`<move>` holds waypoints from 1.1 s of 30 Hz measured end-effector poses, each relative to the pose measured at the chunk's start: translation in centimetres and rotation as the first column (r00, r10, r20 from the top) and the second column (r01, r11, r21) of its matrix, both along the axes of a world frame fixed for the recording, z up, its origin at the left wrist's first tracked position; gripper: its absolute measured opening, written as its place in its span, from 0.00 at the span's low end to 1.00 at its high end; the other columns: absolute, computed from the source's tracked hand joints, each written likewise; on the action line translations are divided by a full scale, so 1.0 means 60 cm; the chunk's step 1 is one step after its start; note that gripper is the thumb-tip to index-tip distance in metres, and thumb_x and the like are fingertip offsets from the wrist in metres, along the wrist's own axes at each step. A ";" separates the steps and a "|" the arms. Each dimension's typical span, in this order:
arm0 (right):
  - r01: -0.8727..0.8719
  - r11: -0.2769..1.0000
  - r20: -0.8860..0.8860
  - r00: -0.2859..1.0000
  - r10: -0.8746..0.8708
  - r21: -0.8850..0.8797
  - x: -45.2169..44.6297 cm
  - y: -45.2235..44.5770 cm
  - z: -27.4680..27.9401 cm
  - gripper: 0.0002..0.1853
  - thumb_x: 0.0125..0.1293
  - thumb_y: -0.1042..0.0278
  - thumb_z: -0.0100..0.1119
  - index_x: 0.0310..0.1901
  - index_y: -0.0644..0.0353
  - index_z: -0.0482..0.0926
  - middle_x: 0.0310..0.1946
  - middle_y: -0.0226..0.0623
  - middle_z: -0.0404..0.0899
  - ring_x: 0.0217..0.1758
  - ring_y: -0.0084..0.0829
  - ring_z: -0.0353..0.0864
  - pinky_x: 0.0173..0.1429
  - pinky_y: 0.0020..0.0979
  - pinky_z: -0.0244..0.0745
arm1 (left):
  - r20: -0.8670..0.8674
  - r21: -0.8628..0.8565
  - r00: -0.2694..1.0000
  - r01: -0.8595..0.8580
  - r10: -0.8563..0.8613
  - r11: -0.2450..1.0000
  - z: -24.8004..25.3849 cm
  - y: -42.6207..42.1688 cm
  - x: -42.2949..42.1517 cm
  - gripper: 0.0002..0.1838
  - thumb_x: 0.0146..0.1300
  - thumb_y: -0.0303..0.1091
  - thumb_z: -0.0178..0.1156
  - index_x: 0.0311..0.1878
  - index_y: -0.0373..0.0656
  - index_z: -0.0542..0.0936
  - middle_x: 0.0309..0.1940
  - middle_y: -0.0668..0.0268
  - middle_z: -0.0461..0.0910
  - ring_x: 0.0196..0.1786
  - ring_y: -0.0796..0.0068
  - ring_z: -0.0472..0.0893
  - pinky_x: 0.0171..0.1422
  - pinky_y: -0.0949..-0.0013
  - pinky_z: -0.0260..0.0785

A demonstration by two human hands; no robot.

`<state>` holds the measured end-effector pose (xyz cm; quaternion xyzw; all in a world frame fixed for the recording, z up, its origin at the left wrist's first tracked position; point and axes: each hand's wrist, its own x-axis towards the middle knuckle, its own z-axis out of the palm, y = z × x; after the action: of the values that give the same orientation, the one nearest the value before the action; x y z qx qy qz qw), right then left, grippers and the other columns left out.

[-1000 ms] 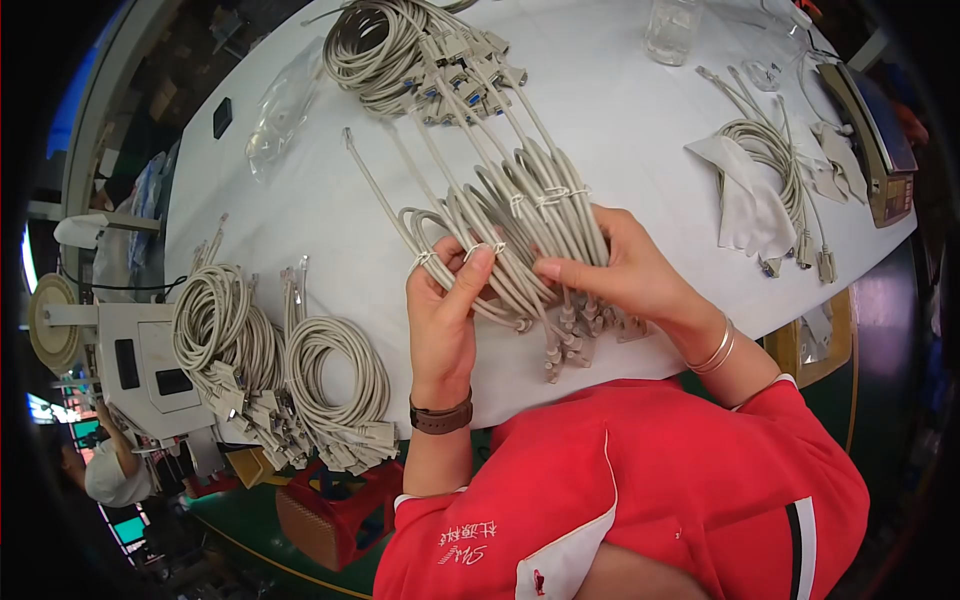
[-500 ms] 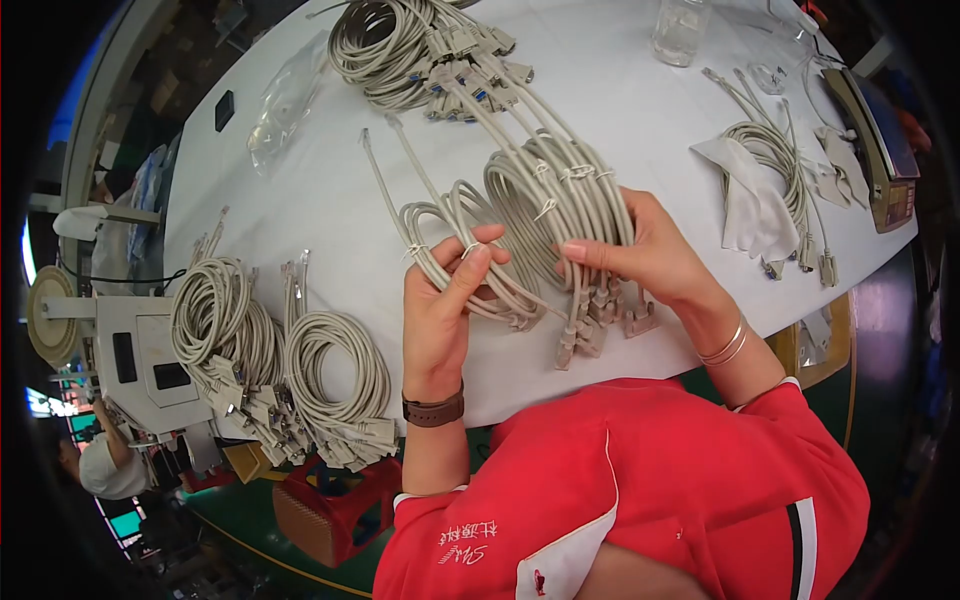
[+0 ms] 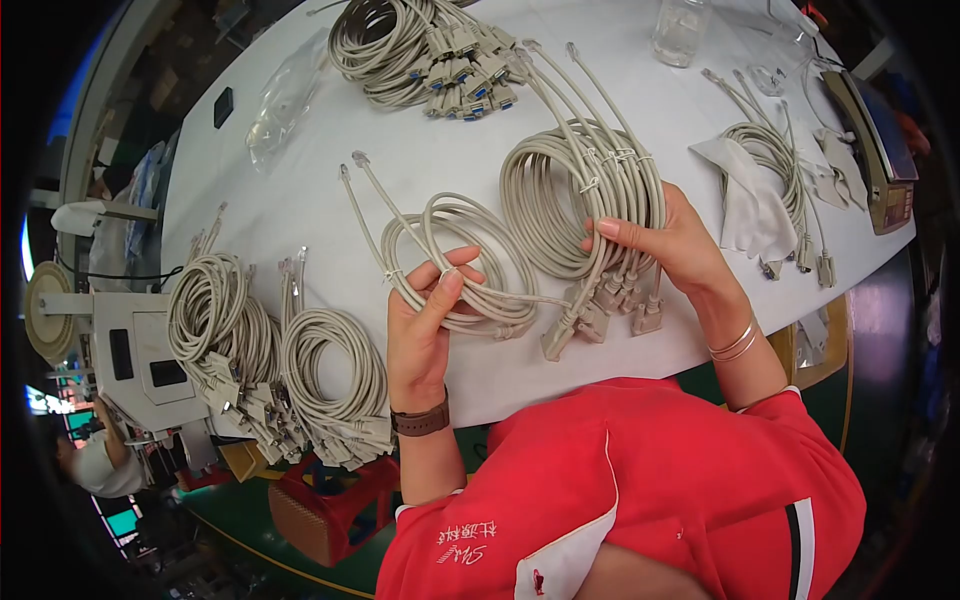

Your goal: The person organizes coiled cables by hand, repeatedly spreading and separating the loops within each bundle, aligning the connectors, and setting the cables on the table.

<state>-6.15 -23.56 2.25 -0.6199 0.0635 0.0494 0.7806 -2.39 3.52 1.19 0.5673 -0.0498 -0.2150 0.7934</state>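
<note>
Between left hand (image 3: pixel 420 315) and right hand (image 3: pixel 672 245), shows a wider gap than half a second ago, with cable sets drawn further apart. Pinches a smaller coil (image 3: pixel 492 299) in the left hand, thumb against fingers near a white tie, with loops now fanned wider just to the right of those fingertips and clear plugs (image 3: pixel 360 158) pointing away beyond them. Clasps a larger bundle (image 3: pixel 632 185) in the right hand, thumb across the strands, with loops just to its left and grey connectors (image 3: pixel 650 318) hanging below its fingers. Cannot tell whether loops of both touch where edges meet. Well beyond both hands, shows a cable pile (image 3: pixel 385 85), with the larger bundle's free ends now shifted toward its right edge. Far beyond the right hand, shows a clear jar (image 3: pixel 680 32), contents hard to tell; well beyond the left hand, a clear plastic bag (image 3: pixel 285 100), contents likewise unclear. Lower right of the right hand, past the table (image 3: pixel 270 210), shows a yellow bin (image 3: pixel 836 352) with something pale inside. Left of the left hand, shows more coils (image 3: pixel 335 395).
</note>
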 end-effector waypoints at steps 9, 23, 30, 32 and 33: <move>-0.032 0.999 0.023 0.999 0.033 -0.035 -0.001 0.002 -0.003 0.16 0.61 0.68 0.66 0.47 0.65 0.76 0.34 0.34 0.82 0.35 0.23 0.83 0.40 0.24 0.78 | 0.043 0.050 0.995 0.088 -0.090 0.995 0.004 -0.001 -0.009 0.23 0.64 0.32 0.61 0.60 0.32 0.73 0.47 0.59 0.80 0.48 0.71 0.81 0.52 0.69 0.75; -0.062 0.980 0.292 0.949 0.117 -0.191 0.035 0.013 0.021 0.21 0.64 0.59 0.63 0.52 0.66 0.75 0.50 0.38 0.76 0.54 0.29 0.74 0.60 0.34 0.71 | -0.238 -0.761 0.834 0.158 -0.498 0.629 0.022 -0.123 0.072 0.27 0.72 0.32 0.48 0.70 0.34 0.57 0.70 0.52 0.61 0.72 0.58 0.61 0.76 0.54 0.55; 0.189 0.961 0.387 0.917 -0.099 -0.200 0.021 -0.012 0.002 0.23 0.65 0.60 0.61 0.57 0.63 0.71 0.57 0.40 0.73 0.63 0.34 0.70 0.67 0.40 0.65 | -0.220 -0.741 0.937 0.022 -0.273 0.671 0.032 -0.112 0.089 0.27 0.73 0.33 0.44 0.72 0.37 0.55 0.73 0.59 0.56 0.77 0.55 0.50 0.78 0.43 0.45; 0.162 0.952 0.408 0.912 -0.044 -0.260 0.017 0.002 0.007 0.26 0.65 0.58 0.61 0.60 0.62 0.69 0.58 0.41 0.73 0.64 0.36 0.69 0.69 0.41 0.62 | -0.188 -0.727 0.951 0.034 -0.246 0.686 0.034 -0.114 0.086 0.27 0.72 0.32 0.43 0.72 0.37 0.54 0.73 0.59 0.55 0.77 0.55 0.50 0.78 0.44 0.45; 0.151 0.945 0.417 0.909 -0.017 -0.291 0.017 0.009 0.009 0.28 0.64 0.57 0.62 0.61 0.62 0.68 0.58 0.41 0.72 0.65 0.36 0.68 0.70 0.41 0.61 | -0.168 -0.715 0.958 0.044 -0.232 0.698 0.039 -0.117 0.082 0.28 0.72 0.32 0.43 0.72 0.38 0.53 0.73 0.58 0.55 0.77 0.56 0.49 0.78 0.45 0.45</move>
<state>-5.14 -23.03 2.82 -0.7300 -0.0672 -0.1260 0.6684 2.52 -3.52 3.53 0.1852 -0.0724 -0.3072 0.9306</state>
